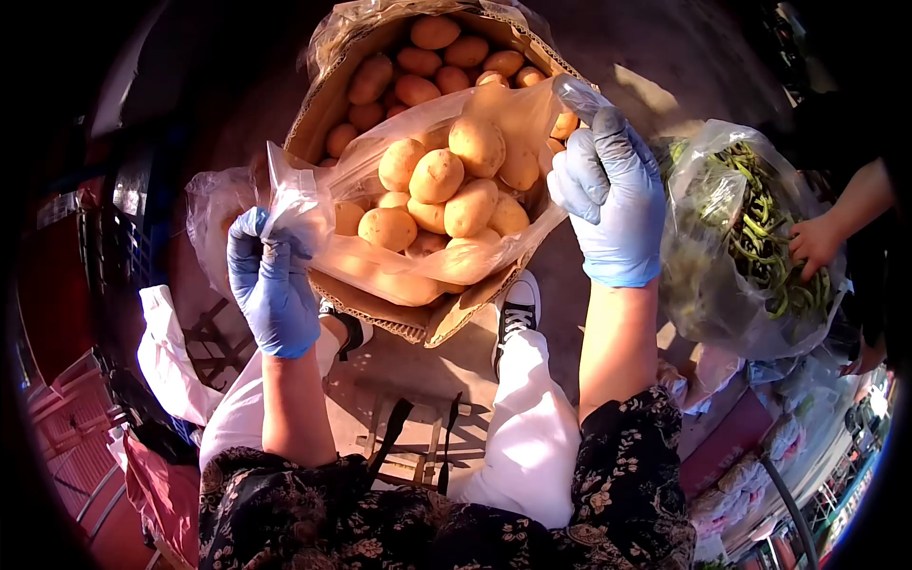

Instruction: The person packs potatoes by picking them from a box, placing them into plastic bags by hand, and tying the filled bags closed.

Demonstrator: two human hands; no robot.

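Clear plastic bag (380, 271) of tan potatoes (437, 176): we seemingly steady it, left hand (275, 290) and right hand (613, 195) pinching its rim; next needs even tension.

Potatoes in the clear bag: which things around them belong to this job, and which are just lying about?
Part of the job:
left hand and right hand, holding the bag open
potatoes, bagged and boxed
box

Apart from it, it seems:
beans, with another person's hand at them
red cloth
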